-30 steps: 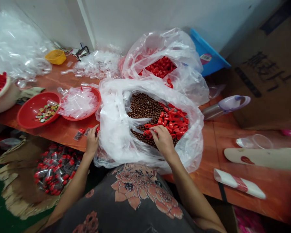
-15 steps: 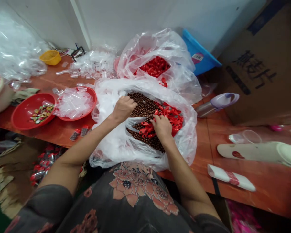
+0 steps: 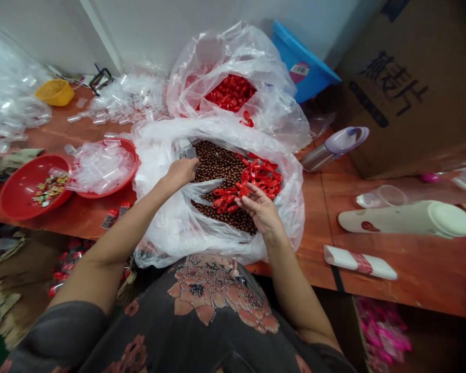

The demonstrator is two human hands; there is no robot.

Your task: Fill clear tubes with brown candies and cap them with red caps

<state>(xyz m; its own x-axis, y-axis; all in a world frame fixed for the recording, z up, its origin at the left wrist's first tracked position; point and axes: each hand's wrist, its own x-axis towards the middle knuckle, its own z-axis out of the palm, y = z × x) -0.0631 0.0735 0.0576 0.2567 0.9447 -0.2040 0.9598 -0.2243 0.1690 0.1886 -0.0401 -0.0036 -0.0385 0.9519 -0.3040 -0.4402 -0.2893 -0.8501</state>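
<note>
A big clear plastic bag (image 3: 166, 217) lies open in front of me, full of small brown beads (image 3: 221, 166) with a heap of red plastic pieces (image 3: 260, 178) on top. My left hand (image 3: 182, 171) is closed at the bag's left rim, gripping a small clear plastic tube (image 3: 184, 149). My right hand (image 3: 258, 207) rests inside the bag on the beads, fingers curled and pinching among the red pieces. Behind it stands a second plastic bag (image 3: 264, 98) holding more red pieces (image 3: 229, 92).
Two red bowls sit at the left, one (image 3: 15, 181) with small coloured bits, one (image 3: 128, 155) with clear tubes. Loose clear tubes (image 3: 120, 98) and a yellow bowl (image 3: 56, 91) lie farther back. Right: a blue bin (image 3: 303, 67), cardboard box (image 3: 404, 93), purple-lidded flask (image 3: 334, 147), white cylinder (image 3: 407, 217).
My left hand came up from the table edge into the bag and now holds a clear tube at the left rim. My right hand stayed among the red pieces. The view shifted left and down.
</note>
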